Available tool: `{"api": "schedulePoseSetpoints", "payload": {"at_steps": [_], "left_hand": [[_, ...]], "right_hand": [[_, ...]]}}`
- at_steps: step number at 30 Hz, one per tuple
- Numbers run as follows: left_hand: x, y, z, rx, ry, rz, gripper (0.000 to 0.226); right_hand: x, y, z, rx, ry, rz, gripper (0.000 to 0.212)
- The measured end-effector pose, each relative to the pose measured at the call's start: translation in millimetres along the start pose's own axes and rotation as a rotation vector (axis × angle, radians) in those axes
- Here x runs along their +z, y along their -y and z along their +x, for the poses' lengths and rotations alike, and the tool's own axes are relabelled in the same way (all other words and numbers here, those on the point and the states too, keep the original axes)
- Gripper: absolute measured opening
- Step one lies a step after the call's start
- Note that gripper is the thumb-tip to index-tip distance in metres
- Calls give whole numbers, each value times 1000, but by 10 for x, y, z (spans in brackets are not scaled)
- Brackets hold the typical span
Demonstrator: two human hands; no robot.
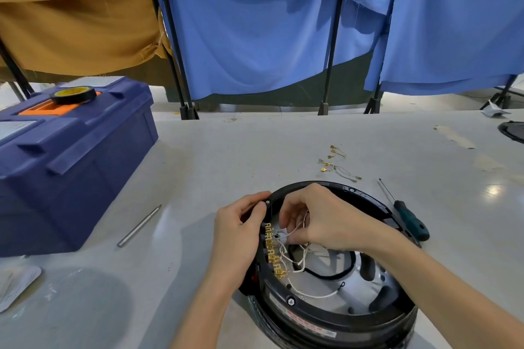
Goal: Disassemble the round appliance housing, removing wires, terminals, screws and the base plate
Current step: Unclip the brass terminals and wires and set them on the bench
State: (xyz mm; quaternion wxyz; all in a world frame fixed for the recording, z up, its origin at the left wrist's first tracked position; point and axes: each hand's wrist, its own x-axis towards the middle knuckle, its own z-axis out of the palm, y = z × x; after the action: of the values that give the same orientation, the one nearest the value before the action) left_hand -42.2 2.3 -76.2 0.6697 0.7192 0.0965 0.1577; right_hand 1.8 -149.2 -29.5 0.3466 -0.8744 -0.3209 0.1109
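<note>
A round black appliance housing lies open side up on the table, near the front. Inside it a row of brass terminals runs along the left wall, with white wires and a black cable over a silver base plate. My left hand grips the housing's left rim. My right hand reaches into the housing and pinches a white wire near the terminals. Loose wires with brass terminals lie on the table beyond the housing.
A green-handled screwdriver lies right of the housing. A thin metal rod lies to the left. A dark blue toolbox with a roll of black tape stands at the left. Blue and ochre cloths hang behind.
</note>
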Motion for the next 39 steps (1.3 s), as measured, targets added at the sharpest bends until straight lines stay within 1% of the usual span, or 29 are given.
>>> {"api": "schedulePoseSetpoints", "payload": {"at_steps": [7, 9, 10, 12, 15, 17, 19, 22, 24, 27, 29, 33, 36, 39], "left_hand": [[-7, 4, 2, 0, 6, 2, 25], [-5, 7, 6, -2, 5, -3, 25], [-3, 9, 8, -3, 4, -5, 25], [0, 12, 10, 1, 3, -4, 24], [-1, 10, 7, 9, 1, 1, 24], [-3, 8, 1, 9, 2, 1, 25], [-5, 6, -1, 6, -1, -5, 25], [-3, 1, 0, 4, 2, -11, 22], [-3, -5, -3, 12, 9, -11, 20], [-8, 4, -2, 29, 24, 11, 26], [-12, 14, 4, 34, 27, 18, 30], [-15, 20, 9, 30, 31, 1, 30], [-18, 26, 6, 26, 32, -4, 29], [-11, 24, 4, 21, 27, -6, 29]], "right_hand": [[55, 4, -4, -52, -94, -78, 30], [56, 8, -6, -39, -119, -100, 30], [52, 10, -7, -37, -112, -94, 30], [32, 10, -15, -48, -43, -34, 32], [-7, 4, -31, -34, 83, 75, 19], [-6, -7, -15, -22, 78, 60, 9], [11, 1, 13, 0, 62, 26, 6], [9, 41, 43, 20, 104, 13, 2], [0, 58, 53, 24, 125, -2, 3], [20, 67, 62, 26, 120, -20, 5], [40, 66, 78, 34, 104, -8, 2], [56, 43, 100, 60, 84, 31, 7], [51, -9, 81, 65, 14, 127, 7], [30, -6, 82, 74, -7, 131, 5]]}}
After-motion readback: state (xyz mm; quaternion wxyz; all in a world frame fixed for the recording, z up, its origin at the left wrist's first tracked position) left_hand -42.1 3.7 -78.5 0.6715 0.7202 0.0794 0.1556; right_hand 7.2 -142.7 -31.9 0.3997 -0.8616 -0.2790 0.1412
